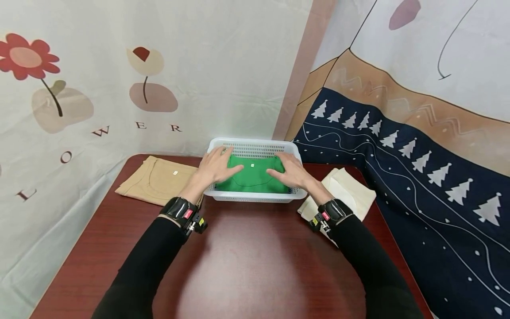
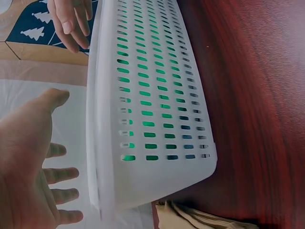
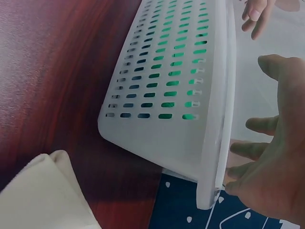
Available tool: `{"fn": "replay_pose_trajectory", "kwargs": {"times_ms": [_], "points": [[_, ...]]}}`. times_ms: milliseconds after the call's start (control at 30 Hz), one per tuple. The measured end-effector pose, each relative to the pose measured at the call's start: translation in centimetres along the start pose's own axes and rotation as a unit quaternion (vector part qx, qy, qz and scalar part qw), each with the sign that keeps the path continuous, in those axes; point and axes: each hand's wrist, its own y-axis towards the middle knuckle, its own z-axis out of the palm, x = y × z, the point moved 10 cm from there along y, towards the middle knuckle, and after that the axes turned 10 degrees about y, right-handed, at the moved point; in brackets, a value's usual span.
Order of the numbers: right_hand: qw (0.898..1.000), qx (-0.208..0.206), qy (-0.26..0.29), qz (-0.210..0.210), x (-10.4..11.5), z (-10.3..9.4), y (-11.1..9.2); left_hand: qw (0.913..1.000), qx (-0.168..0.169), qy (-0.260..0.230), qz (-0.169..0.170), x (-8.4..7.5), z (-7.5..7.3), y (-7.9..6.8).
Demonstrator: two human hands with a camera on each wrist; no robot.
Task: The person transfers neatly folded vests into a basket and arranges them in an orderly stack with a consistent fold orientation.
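A folded green garment [image 1: 255, 178] with a small white tag lies inside a white slotted plastic basket [image 1: 255, 197]. Over the basket's left end is my left hand [image 1: 217, 166], its fingers spread and thumb pointing inward. My right hand [image 1: 292, 170] mirrors it over the right end, fingers also extended. Neither hand grips anything. In the left wrist view, the left hand [image 2: 24, 157] hovers above the basket rim [image 2: 102, 119], with green cloth showing through the slots. From the right wrist, the right hand [image 3: 281, 143] appears beside the rim [image 3: 221, 95], palm facing the basket.
A folded tan garment [image 1: 159, 180] with a white tag lies left of the basket on the dark red table [image 1: 255, 257]. Folded cream cloth [image 1: 352, 190] sits to the right, partly behind my right wrist. Printed curtains [image 1: 223, 66] hang close behind the table and along its right side.
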Motion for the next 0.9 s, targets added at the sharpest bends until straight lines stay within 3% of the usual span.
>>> {"fn": "replay_pose_trajectory", "kwargs": {"times_ms": [433, 900], "points": [[0.998, -0.021, -0.039, -0.033, 0.7, 0.1, -2.2, 0.9992, -0.036, 0.004, 0.019, -0.1, 0.0, -2.3], [0.996, -0.034, -0.063, -0.045, 1.7, 0.0, -5.6, 0.9964, -0.075, 0.026, 0.031, -0.8, -0.6, -5.7]]}}
